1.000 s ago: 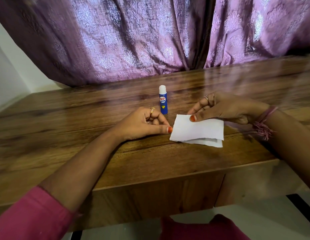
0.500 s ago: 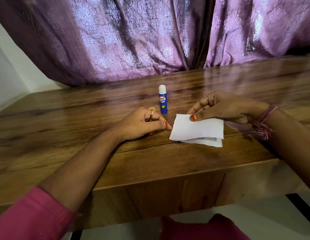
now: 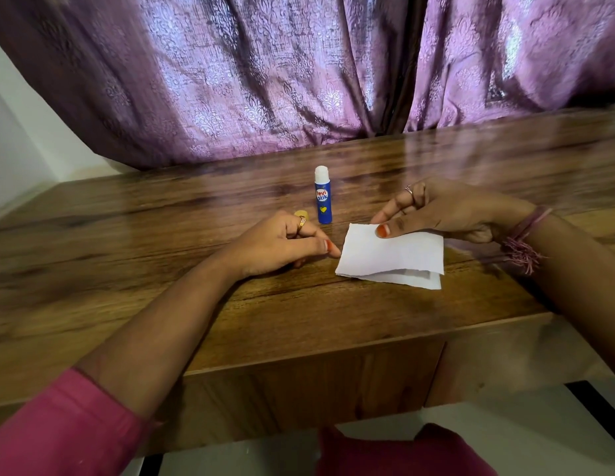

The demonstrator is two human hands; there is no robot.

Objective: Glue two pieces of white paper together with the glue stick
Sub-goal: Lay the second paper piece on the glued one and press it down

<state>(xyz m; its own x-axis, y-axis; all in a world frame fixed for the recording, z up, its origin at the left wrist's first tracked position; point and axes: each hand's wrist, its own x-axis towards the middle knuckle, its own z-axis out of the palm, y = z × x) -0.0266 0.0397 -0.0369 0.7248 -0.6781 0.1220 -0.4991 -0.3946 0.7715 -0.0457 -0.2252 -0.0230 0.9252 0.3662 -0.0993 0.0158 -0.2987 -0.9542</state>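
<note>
With the papers (image 3: 390,257) stacked on the table (image 3: 161,269), right hand (image 3: 446,214) pinching their far corner, left hand (image 3: 282,242) loosely curled beside, pressing seems next; glue stick (image 3: 323,197) stands behind.

Soft daylight filtered through the curtain (image 3: 299,73) — sheen lay across the table (image 3: 470,156). Edges bowed with wide-angle distortion; slight blur softened the periphery.
</note>
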